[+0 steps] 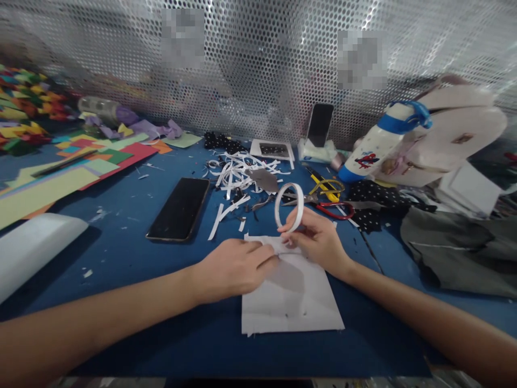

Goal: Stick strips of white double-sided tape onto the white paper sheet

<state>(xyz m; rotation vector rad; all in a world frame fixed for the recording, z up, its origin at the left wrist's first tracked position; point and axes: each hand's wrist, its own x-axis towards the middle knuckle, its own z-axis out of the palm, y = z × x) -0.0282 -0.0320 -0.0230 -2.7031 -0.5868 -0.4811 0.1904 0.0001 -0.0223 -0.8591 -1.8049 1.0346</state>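
Observation:
A folded-looking white paper piece [294, 302] lies on the blue table before me, with two small marks near its lower edge. My right hand [319, 242] pinches a thin white roll of tape [300, 207], held upright on its edge above the paper's top. My left hand [238, 267] rests over the paper's upper left part, its fingers bent and pressed together. What those fingertips hold, if anything, is hidden. The fingertips of both hands are close together near the paper's upper edge.
Beyond my hands lie white paper strips [230, 172], red-handled scissors [337, 210] and a yellow cutter [323, 183]. A black phone [180, 210] lies left, near coloured paper sheets [52, 178]. At right are a bottle [374, 143], a pale backpack [456, 129] and dark cloth [464, 253].

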